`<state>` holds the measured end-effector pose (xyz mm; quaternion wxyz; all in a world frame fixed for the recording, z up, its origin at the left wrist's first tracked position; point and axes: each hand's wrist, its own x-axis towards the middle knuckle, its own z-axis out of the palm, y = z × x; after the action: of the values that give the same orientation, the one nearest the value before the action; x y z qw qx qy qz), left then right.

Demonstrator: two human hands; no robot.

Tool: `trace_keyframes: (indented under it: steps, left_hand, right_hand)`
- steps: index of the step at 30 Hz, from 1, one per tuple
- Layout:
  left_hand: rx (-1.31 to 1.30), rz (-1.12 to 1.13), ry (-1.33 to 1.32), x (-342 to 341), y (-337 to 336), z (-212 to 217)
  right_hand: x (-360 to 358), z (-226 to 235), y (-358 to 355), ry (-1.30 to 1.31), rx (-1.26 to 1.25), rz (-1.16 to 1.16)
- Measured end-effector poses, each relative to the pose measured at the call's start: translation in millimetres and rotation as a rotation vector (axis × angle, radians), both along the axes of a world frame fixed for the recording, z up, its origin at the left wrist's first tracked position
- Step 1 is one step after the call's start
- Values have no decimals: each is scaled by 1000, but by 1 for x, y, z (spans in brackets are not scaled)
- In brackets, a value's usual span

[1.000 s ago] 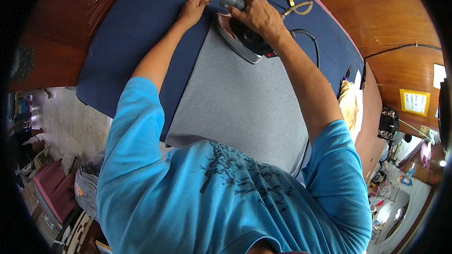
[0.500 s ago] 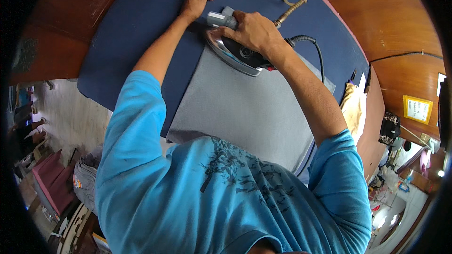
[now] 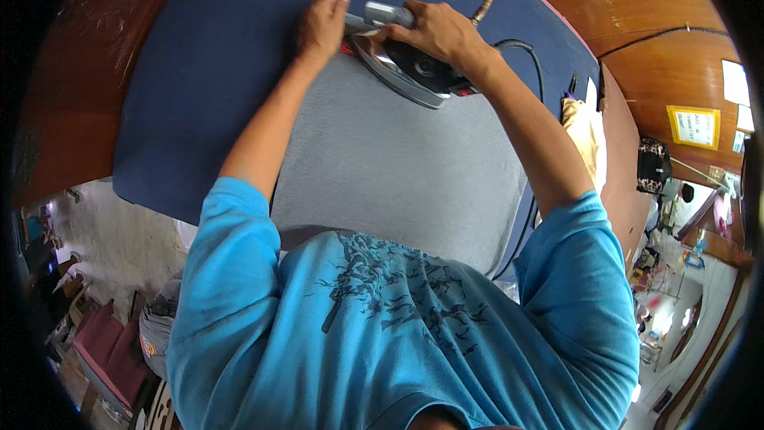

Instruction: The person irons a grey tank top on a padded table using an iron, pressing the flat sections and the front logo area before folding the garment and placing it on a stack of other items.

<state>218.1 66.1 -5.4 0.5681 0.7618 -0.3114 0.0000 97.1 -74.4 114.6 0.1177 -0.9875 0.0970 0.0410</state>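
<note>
My right hand (image 3: 442, 34) is wrapped round the handle of a steam iron (image 3: 423, 73) with a dark body and a shiny metal soleplate. The iron lies on the far part of a grey cloth garment (image 3: 390, 155), which is spread flat on a dark blue padded table cover (image 3: 191, 103). My left hand (image 3: 321, 28) is at the garment's far left corner, just left of the iron's tip, its fingers stretched out and slightly blurred. A small red patch (image 3: 346, 48) shows between that hand and the iron.
A dark cord (image 3: 535, 64) and a tan wrapped hose (image 3: 487, 1) run from near the iron. Pale yellow cloth (image 3: 585, 131) lies at the table's right side. Wooden panels (image 3: 621, 0) stand beyond. At lower left are a maroon chair (image 3: 111, 350) and a grey bag (image 3: 157, 326).
My left hand has come down from the blue cover toward the garment's corner, closer to the iron. The iron stays in my right hand near the garment's far edge. The whole view has shifted slightly.
</note>
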Motion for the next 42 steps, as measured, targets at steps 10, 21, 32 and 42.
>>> trace_keyframes:
  steps: [10, 21, 32, 42]
  left_hand:
    - [943, 14, -367, -43, -3, -11]
    - [1046, 25, -388, -44, -7, -6]
    - [1126, 44, -386, -45, -7, -5]
    - [1068, 23, -375, -42, -11, -8]
  right_hand:
    - [-113, 4, -73, 138, 27, -119]
    - [-123, 4, -132, 48, -66, -197]
    - [-197, 5, -200, 93, -85, -206]
    - [-173, 9, -162, 60, -84, -63]
